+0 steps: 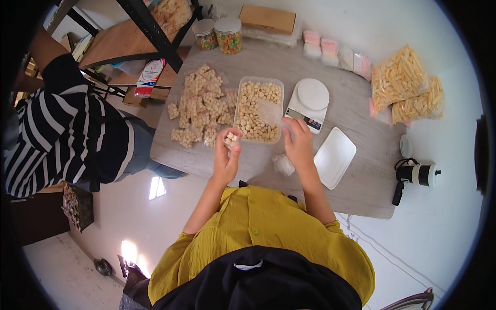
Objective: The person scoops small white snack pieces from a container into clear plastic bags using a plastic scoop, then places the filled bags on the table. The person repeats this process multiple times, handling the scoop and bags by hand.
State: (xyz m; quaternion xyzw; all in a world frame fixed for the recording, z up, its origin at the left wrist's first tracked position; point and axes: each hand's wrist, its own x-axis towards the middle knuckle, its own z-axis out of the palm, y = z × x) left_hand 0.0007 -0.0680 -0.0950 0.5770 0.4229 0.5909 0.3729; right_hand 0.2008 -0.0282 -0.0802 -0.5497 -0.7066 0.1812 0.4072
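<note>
Small pale puffed snack pieces in a clear plastic bag (232, 140) are held in my left hand (226, 155), over the front left corner of a clear plastic tub (282, 133). Loose pieces of the same snack (252, 95) lie in that tub. A translucent plastic piece (270, 112), perhaps a scoop or sheet, rests on them. The fingertips of my right hand (300, 145) are by its near end at the tub's right rim; whether they grip it is unclear. Left of the tub lies a pile of filled small bags (203, 102). A white digital kitchen scale (313, 95) stands to the right.
A white lid (335, 158) and crumpled clear plastic (283, 164) lie near my right forearm. Large snack-stick bags (401, 79), bundled packets (329, 50), candy jars (228, 37) and a cardboard box (267, 19) line the back. A person in stripes (69, 128) is at left, by shelving (116, 42).
</note>
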